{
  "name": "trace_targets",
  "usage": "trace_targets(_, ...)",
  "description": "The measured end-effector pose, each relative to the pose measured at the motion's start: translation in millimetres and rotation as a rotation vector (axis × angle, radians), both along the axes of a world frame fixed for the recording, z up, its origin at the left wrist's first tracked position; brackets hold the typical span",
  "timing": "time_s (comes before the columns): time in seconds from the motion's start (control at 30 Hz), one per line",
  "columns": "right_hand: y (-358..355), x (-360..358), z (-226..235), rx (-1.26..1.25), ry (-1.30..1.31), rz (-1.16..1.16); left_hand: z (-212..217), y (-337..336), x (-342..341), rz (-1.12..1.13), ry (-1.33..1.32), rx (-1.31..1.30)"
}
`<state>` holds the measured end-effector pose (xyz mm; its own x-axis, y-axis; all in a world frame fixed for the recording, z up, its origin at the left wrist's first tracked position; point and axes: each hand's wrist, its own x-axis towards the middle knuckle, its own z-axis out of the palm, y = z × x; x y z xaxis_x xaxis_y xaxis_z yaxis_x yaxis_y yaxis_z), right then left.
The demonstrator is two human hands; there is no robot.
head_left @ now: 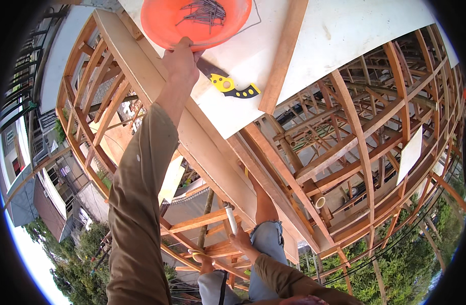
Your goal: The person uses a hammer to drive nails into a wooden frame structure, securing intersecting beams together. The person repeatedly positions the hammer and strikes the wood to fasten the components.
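At the top of the view, my left hand [182,66] reaches out and grips the near rim of an orange bucket [156,28], which has a thin wire handle. A heap of nails [205,14] lies inside it. Just right of that hand, a handsaw [233,87] with a yellow and black handle rests on a white sheet; part of its blade is hidden. Lower down, beside my knee, my right hand [243,242] is closed round the pale handle of a hammer [231,218], its head pointing up and away from me.
A loose wooden batten [284,56] lies across the white sheet [344,30]. Long wooden beams [202,137] run diagonally below me. To the right spreads an open timber frame [362,147] with deep gaps. My sandalled foot [202,258] stands on narrow lumber, high above ground, with trees below.
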<state>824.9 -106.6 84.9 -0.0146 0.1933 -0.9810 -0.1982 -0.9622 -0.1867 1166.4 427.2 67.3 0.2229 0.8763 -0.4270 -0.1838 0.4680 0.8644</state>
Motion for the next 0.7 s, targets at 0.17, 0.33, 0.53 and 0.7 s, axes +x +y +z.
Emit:
trace_targets(0.17, -4, 0, -12, -0.088, 0.029, 0.068, 22, -97, 11, -0.015, -0.016, -0.268)
trace_targets(0.33, -11, -10, -32, -0.056, 0.002, -0.003, -5, -151, 8, -0.105, 0.177, -0.447)
trace_targets(0.53, -10, -27, -40, 0.188, -0.324, 0.092, -14, -127, 3, -0.16, 1.034, 0.957)
trace_targets(0.7, 6, -22, -34, 0.083, -0.099, -0.236, -42, -70, 76, -0.961, 0.782, 0.914)
